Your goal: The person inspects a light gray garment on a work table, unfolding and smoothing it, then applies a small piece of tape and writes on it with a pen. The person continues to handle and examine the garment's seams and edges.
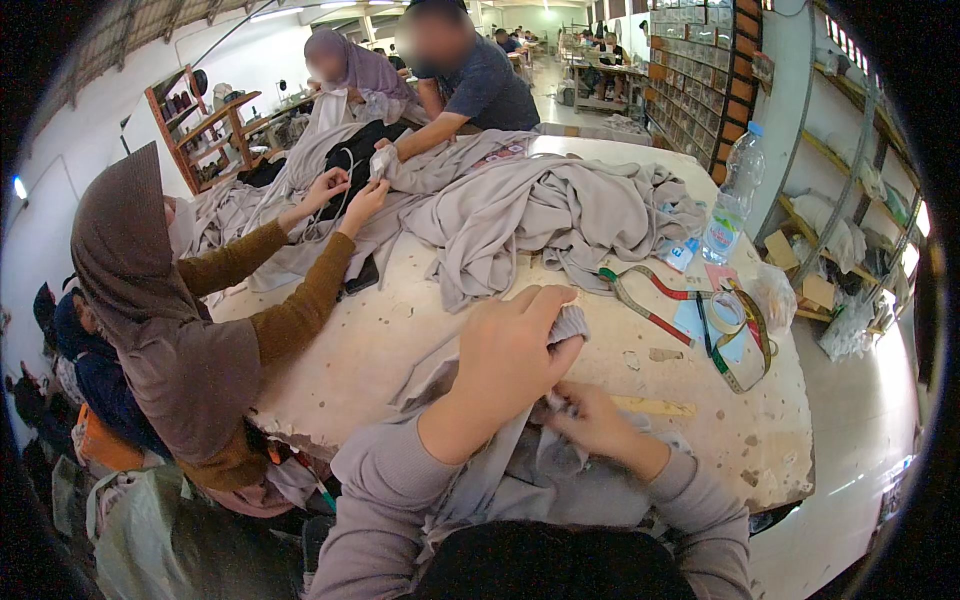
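My left hand point(506, 360) is raised over the near part of the table, fingers curled around a bunched edge of grey fabric point(573, 324). Lower and to the right, my right hand point(596, 421) pinches the same cloth close to my body; its fingertips are partly hidden by folds and slightly blurred. The rest of this grey garment piece point(559, 487) hangs down over my lap and the table's near edge. Beyond my hands lies a large heap of grey fabric point(540, 202).
On the worktable point(360, 360) to my right are a tape measure point(660, 311), a roll of tape point(726, 311), a pen point(703, 322) and a plastic bottle point(731, 199). At left a co-worker point(165, 322) handles cloth; two other people point(480, 82) stand at the far side.
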A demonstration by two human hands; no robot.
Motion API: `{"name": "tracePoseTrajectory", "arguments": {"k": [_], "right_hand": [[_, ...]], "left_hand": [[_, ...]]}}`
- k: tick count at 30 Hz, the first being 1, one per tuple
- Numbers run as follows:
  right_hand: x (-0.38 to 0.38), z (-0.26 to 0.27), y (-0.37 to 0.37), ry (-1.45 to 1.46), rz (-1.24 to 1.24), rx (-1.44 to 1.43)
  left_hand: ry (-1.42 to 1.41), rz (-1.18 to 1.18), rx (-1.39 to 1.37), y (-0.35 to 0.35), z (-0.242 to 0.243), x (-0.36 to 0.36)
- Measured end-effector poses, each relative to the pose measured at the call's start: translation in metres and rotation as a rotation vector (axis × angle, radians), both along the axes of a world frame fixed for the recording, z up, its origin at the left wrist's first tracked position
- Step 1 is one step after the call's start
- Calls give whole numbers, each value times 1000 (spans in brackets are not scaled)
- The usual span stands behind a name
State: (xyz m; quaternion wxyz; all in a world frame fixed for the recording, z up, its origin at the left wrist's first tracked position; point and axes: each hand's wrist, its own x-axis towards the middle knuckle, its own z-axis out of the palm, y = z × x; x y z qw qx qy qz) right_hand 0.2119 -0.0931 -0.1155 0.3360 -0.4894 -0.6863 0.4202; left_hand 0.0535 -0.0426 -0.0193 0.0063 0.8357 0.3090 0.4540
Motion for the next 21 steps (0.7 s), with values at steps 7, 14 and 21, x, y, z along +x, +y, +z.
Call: {"name": "tracePoseTrajectory", "arguments": {"k": [7,14,21], "right_hand": [[178,23,30,561,-888,486],[257,37,15,549,-1048,628],[267,57,1,497,-1193,1089]], "left_hand": [[394,-187,-581,5,-47,-24],[625,-534,-680,-54,-123,6],[101,70,78,70,7,19]]}}
